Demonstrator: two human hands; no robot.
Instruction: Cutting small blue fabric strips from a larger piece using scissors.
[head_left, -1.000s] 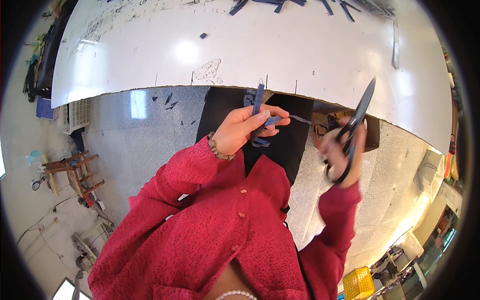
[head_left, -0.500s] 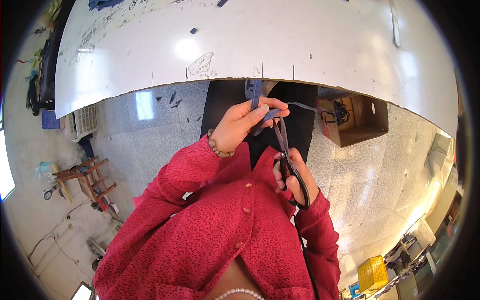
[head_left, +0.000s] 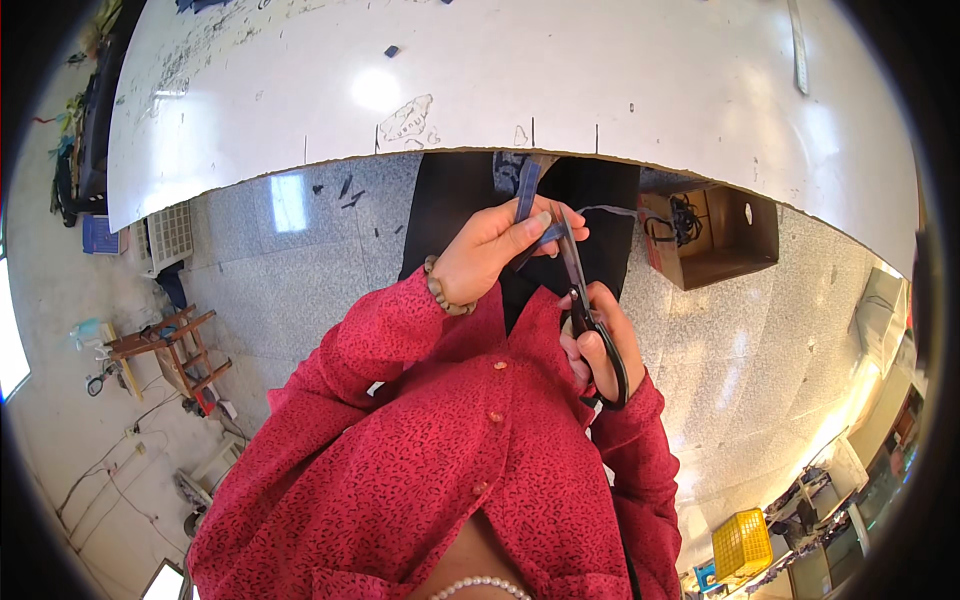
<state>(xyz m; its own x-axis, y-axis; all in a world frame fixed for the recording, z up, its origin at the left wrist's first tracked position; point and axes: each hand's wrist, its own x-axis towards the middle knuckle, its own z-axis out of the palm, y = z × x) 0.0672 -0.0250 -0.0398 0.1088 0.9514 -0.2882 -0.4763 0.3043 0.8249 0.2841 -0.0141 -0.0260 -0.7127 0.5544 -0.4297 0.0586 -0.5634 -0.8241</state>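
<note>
My left hand pinches a blue-grey fabric strip, one part pointing upward and another lying across my fingers; a thinner grey strand trails off to the right. In my right hand are black-handled scissors, their blades reaching up to the strip beside my left fingertips. Both hands are over my dark-trousered lap, below the edge of the white table. Whether the blade tips are cutting through the strip is too small to tell.
Under the table at right sits a cardboard box with dark cords. A wooden stool and white crate are at left, dark scraps on the floor, a yellow basket at lower right, a metal ruler on the table.
My right hand with the scissors has swung from the right in to my left hand, and the blades have come together at the strip.
</note>
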